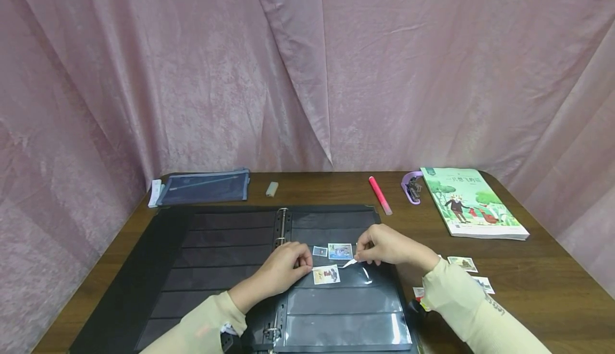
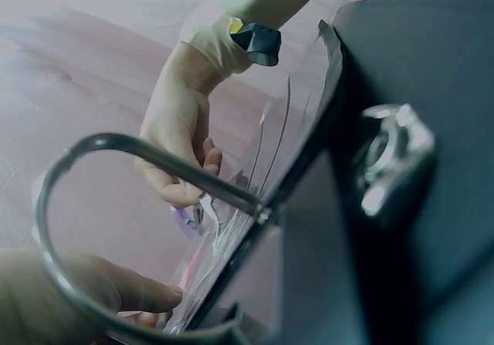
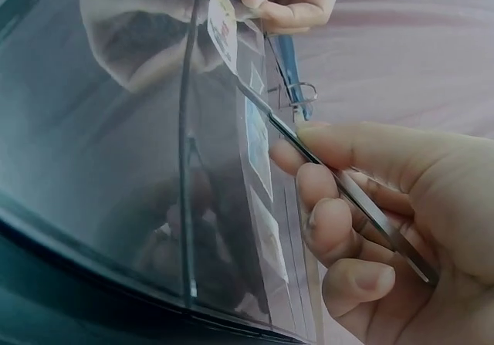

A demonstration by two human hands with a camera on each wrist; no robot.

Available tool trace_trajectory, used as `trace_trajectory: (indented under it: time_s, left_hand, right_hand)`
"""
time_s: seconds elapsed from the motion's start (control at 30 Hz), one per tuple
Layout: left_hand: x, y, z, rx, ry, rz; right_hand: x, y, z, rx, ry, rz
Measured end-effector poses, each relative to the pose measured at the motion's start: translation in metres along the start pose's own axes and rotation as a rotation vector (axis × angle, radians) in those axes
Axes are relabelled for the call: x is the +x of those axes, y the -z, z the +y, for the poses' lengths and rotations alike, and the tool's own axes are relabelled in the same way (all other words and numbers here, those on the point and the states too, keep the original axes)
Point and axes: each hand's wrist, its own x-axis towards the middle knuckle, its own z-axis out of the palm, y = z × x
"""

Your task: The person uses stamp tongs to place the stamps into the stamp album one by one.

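My right hand (image 1: 384,244) holds metal tweezers (image 3: 363,206) between thumb and fingers, their tips at the corner of a stamp (image 1: 326,274). That stamp lies tilted over a clear pocket strip on the right page of a black stamp album (image 1: 346,298). My left hand (image 1: 285,268) is at the stamp's left end, thumb and forefinger pinching the clear strip's edge in the right wrist view. A small stamp (image 1: 320,251) and a larger blue stamp (image 1: 340,251) sit in the row above. Another stamp (image 3: 268,237) shows beside them in the right wrist view.
Loose stamps (image 1: 462,264) lie right of the album, partly behind my right sleeve. Along the back are a blue mesh pouch (image 1: 204,188), an eraser (image 1: 271,189), a pink marker (image 1: 380,196), a purple clip-like object (image 1: 411,187) and a green book (image 1: 473,202). Metal rings (image 1: 281,223) rise at the album's spine.
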Motion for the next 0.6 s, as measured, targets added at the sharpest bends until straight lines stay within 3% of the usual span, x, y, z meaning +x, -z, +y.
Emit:
trace_trajectory:
  time_s: [0.3,0.6]
  left_hand:
    - [0.001,-0.002,0.0,-0.001,-0.008,-0.003]
    - [0.001,-0.001,0.0,0.004,-0.013,-0.005]
  right_hand:
    - [0.001,0.006,0.002,0.047,0.002,-0.065]
    - [-0.009,0.023,0.005,0.066,-0.025,-0.03]
